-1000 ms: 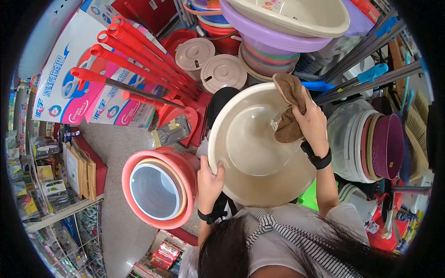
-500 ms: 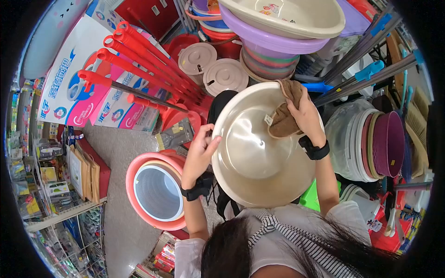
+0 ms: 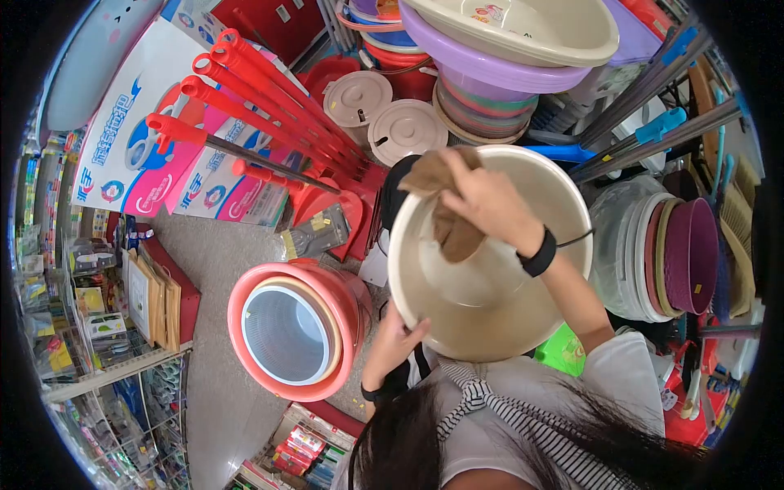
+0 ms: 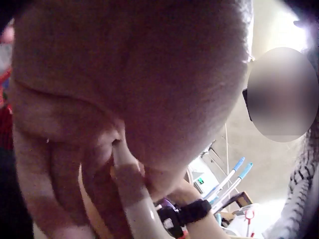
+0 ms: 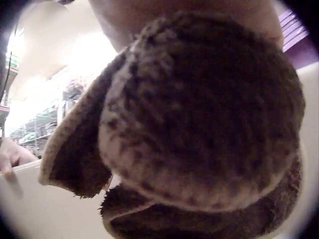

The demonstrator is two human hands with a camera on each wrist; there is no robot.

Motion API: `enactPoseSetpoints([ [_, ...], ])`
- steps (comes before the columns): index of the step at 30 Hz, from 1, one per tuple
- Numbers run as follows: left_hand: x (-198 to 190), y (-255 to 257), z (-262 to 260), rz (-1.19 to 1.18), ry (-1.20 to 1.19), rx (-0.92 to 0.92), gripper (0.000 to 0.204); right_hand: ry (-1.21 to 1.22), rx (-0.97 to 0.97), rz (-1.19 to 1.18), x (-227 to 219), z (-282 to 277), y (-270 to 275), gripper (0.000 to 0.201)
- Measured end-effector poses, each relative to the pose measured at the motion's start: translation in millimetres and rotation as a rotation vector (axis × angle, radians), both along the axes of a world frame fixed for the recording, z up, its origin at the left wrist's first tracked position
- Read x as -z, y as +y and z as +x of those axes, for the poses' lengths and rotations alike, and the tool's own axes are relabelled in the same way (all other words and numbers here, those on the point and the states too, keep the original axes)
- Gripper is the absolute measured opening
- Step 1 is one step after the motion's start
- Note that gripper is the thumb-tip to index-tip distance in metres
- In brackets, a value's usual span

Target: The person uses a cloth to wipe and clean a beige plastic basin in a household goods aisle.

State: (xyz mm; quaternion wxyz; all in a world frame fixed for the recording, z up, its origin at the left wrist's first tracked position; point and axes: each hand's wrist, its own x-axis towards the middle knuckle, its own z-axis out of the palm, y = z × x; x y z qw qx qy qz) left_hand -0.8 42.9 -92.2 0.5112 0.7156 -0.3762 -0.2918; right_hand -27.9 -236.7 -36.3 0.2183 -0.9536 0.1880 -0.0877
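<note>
A large cream plastic basin [image 3: 523, 318] tilts in front of the person's body. My left hand [image 3: 395, 343] grips its near-left rim; in the left wrist view the rim [image 4: 144, 214] passes between thumb and fingers. A brown cloth [image 3: 457, 233] is bunched in my right hand [image 3: 494, 211], which presses it at the far-left rim, part draping inside and part outside. In the right wrist view the fuzzy cloth [image 5: 204, 114] fills most of the picture and hides the fingers.
Left of the basin stand nested pink and pale-blue baskets [image 3: 286, 335]. Red-handled poles [image 3: 269, 114] lean beyond them by cartons [image 3: 122, 147]. Stacked basins [image 3: 498, 73] rise at the back, lidded bins [image 3: 406, 131] beside them. Buckets [image 3: 686, 253] and metal poles [image 3: 653, 131] crowd the right.
My right hand has carried the cloth from the basin's right side across to its far-left rim. My left hand came off the left rim and took hold again nearer the body.
</note>
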Motion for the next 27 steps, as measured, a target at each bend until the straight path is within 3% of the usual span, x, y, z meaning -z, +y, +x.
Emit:
enactPoseSetpoints([
  [1, -9.3, 8.1, 6.5, 0.138, 0.096, -0.041, 0.05, 0.0, -0.001, 0.001, -1.0, 4.8, 9.1, 0.063],
  [2, -17.2, 10.8, 13.4, 0.176, 0.069, -0.069, 0.048, -0.022, -0.084, 0.017, -1.9, 9.0, 17.5, 0.064],
  [4, -17.1, 11.2, 24.4, 0.06, 0.221, -0.207, 0.043, -0.043, -0.169, 0.036, -2.3, 18.0, 33.4, 0.066],
  [5, -13.3, 9.7, 33.0, 0.034, 0.109, -0.206, 0.036, -0.07, -0.233, 0.028, -0.9, 23.3, 41.0, 0.068],
  [9, -19.2, -2.4, 58.7, 0.168, 0.074, -0.175, 0.03, -0.126, -0.368, 0.002, 16.9, 28.7, 73.4, 0.074],
  [11, -29.7, -13.1, 56.7, 0.233, 0.115, -0.228, 0.027, -0.137, -0.312, -0.018, 23.6, 28.1, 71.3, 0.073],
  [14, -7.6, -4.3, 46.7, 0.159, 0.044, -0.293, 0.027, -0.11, -0.2, 0.006, 17.1, 20.0, 53.6, 0.07],
  [16, -7.0, -5.9, 41.4, 0.143, 0.06, -0.307, 0.025, -0.087, 0.044, -0.106, 15.3, 13.8, 31.7, 0.069],
  [18, -5.5, -9.0, 37.7, 0.096, 0.074, -0.334, 0.025, -0.066, 0.151, -0.138, 9.4, 3.9, 9.0, 0.067],
  [24, -16.4, -30.8, 38.3, 0.215, -0.039, -0.33, 0.025, -0.11, 0.188, -0.069, 13.0, 9.6, 22.8, 0.067],
  [27, -18.5, -37.5, 32.9, 0.252, -0.05, -0.342, 0.028, -0.098, -0.03, 0.054, 18.5, 16.3, 62.9, 0.069],
])
